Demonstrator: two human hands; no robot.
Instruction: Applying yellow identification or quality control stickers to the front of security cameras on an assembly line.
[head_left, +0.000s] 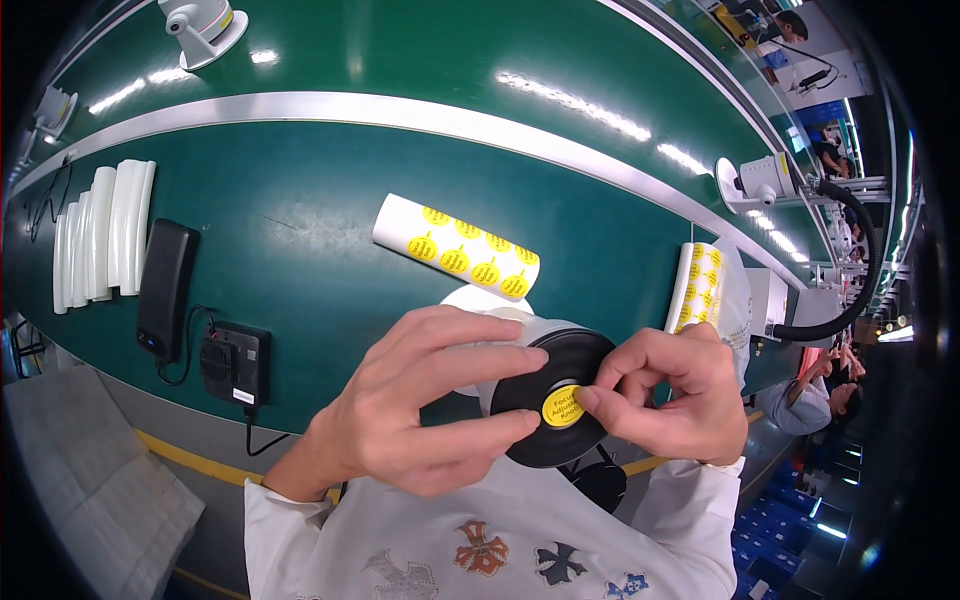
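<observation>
Above my lap, near the table's front edge, my left hand (425, 400) grips a white device (470, 388) with a round black face (530, 448). Its fingers rest across the rim and on the black face. A round yellow sticker (563, 406) with dark print lies at the middle of that face. My right hand (675, 395) is closed in a pinch at the sticker's right edge, the thumb tip touching it. Behind the device, a roll of yellow round stickers on white backing (458, 247) lies slanted on the green table. Part of a white base (487, 299) shows behind my left fingers.
Several white rolls (104, 235) lie at the far left, beside a black power bank (167, 290) cabled to a small black box (236, 362). Another sticker sheet (699, 285) lies at right. White devices (203, 30) stand on the raised shelf; a black hose (868, 270) curves at right.
</observation>
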